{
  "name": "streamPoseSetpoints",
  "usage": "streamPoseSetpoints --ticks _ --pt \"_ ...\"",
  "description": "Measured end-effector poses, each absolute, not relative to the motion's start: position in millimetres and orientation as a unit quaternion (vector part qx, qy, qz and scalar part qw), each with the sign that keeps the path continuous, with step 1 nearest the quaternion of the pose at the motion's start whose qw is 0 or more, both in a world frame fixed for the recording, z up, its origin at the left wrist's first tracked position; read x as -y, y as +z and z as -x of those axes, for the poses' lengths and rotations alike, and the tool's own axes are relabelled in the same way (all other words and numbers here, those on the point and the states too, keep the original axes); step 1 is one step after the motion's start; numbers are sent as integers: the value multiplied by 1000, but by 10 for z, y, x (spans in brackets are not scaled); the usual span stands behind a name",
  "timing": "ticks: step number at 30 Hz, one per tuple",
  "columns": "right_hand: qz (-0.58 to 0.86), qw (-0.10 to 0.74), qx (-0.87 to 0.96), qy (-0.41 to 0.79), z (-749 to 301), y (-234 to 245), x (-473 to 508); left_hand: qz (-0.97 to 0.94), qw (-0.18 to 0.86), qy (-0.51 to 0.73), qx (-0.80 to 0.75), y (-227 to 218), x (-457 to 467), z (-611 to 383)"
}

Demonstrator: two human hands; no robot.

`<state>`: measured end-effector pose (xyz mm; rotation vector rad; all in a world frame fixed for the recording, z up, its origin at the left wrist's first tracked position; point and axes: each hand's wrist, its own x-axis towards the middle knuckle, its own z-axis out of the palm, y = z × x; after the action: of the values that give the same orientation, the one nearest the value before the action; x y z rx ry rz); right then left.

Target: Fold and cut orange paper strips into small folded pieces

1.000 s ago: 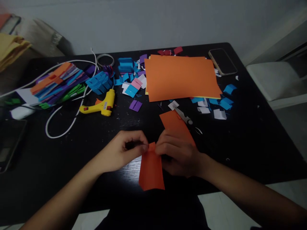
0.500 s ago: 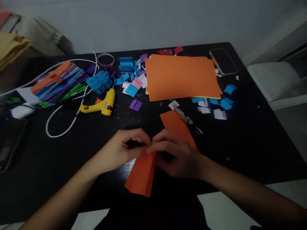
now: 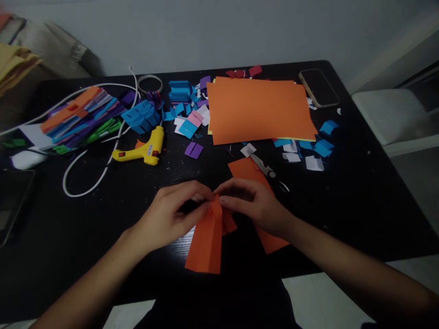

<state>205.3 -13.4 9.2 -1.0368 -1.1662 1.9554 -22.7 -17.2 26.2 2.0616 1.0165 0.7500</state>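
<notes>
Item: folded orange paper strip (image 3: 206, 240), held just above the near edge of the black worktop (image 3: 360, 201), lower end hanging free toward the person.

Left hand (image 3: 173, 214): fingers pressed together on the strip's upper end, pinching it from the left.

Right hand (image 3: 255, 205): fingertips pinching the same upper end from the right; the two grips meet at the top fold.

Handling note: the fold likely comes out clean if both pinches stay close at the crease and the edges are lined up before pressing; a slack grip on one side would probably skew it.

Beneath the right hand: a second orange piece (image 3: 250, 171), flat on the worktop, touching the scissors (image 3: 265, 170).

Containers: none visible. Loose on the worktop: large orange sheet (image 3: 257, 109), yellow glue gun (image 3: 144, 148) with white cable (image 3: 85, 180), blue folded pieces (image 3: 142, 116), mixed coloured strips (image 3: 78, 116), phone (image 3: 318, 87).
</notes>
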Motion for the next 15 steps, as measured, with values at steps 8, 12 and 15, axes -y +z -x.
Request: streamPoseSetpoints --ticks 8,12,15 --pt "410 297 395 766 -2050 111 133 -840 316 287 -335 275 162 245" --pt "407 297 403 764 -2053 87 127 -845 303 291 -330 270 162 252" --pt "402 299 409 762 -2053 75 126 -844 298 294 -336 257 180 262"
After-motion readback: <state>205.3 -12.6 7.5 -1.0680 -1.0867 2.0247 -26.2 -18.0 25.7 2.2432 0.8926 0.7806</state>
